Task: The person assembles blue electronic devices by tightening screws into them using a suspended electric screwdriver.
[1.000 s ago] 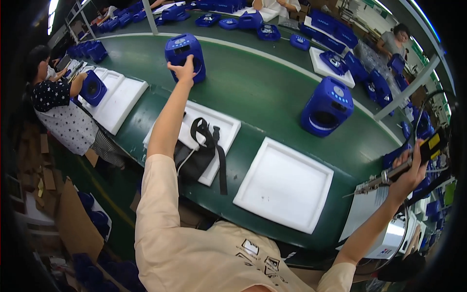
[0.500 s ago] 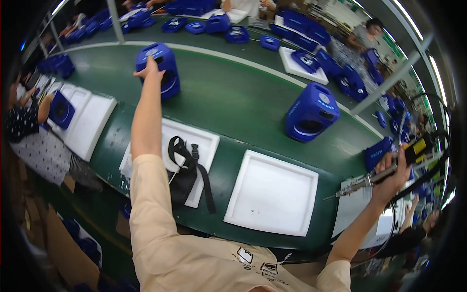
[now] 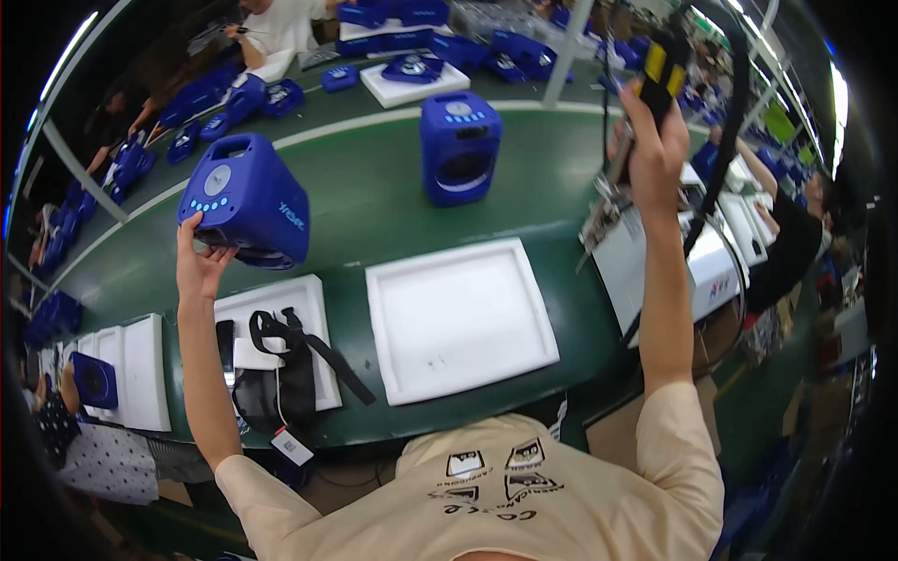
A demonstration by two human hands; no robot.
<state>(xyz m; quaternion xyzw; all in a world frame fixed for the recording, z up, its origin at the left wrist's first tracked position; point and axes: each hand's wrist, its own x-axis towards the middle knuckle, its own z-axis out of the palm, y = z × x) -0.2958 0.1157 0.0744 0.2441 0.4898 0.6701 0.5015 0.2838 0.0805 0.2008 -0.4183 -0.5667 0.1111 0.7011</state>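
Note:
My left hand is closed on the near lower edge of a blue speaker box. That box tilts over the green work surface, with a top handle, a round silver dial and a row of small lit buttons. Up at the right, my right hand grips a power screwdriver with a black body and yellow labels. Its metal front end hangs down and is blurred. A second blue speaker box stands upright farther back, near the middle.
Before me lies a white foam tray. Left of it, a black bag with straps rests on another foam tray. A white machine stands at right, with cables around it. Co-workers and more blue housings are beyond the green belt.
My view has swung to the right. The left-hand speaker is now tilted and nearer me, with my hand at its lower edge. My right hand has raised the screwdriver.

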